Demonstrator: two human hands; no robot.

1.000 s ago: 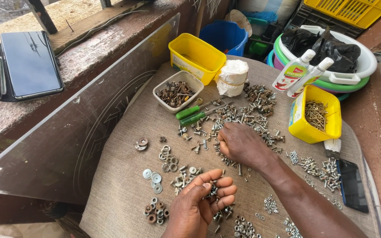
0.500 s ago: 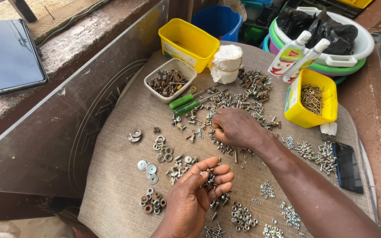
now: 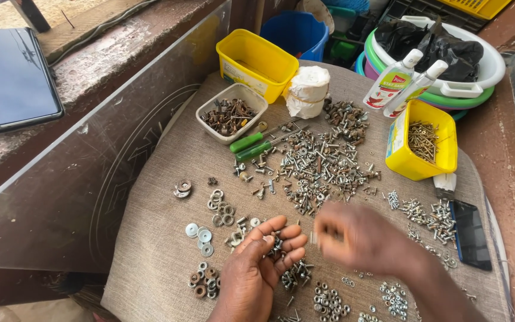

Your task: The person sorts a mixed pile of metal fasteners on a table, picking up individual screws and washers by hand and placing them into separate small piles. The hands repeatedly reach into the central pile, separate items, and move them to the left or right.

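Cupping a small clutch of screws (image 3: 276,245) in my left hand (image 3: 263,262), palm up, fingers curled loosely around them, low over the brown cloth (image 3: 156,238). My right hand (image 3: 359,238) is just beside it, blurred in motion, fingertips drawn together toward the left palm; whether they pinch anything I cannot tell.

Under and around both hands, little sorted heaps: nuts (image 3: 329,301) below my palm, more small bits (image 3: 394,295) to the right of them. Left of my left hand, flat silver washers (image 3: 199,237), a ring of rusty washers (image 3: 205,281) nearer me, and a cluster of ring washers (image 3: 222,211) further up.

Beyond my hands, the big mixed pile of bolts and screws (image 3: 323,164) spreads across the middle of the cloth. Two green-handled screwdrivers (image 3: 248,146) lie at its left edge, just beside a beige tub of rusty fasteners (image 3: 229,113). Behind that, an empty yellow tub (image 3: 257,56) and a white roll of tape (image 3: 308,92).

On the right, a yellow box of screws (image 3: 409,164), two clear bottles (image 3: 400,83) leaning behind it, and a dark phone (image 3: 471,235) lying flat at the cloth's edge.
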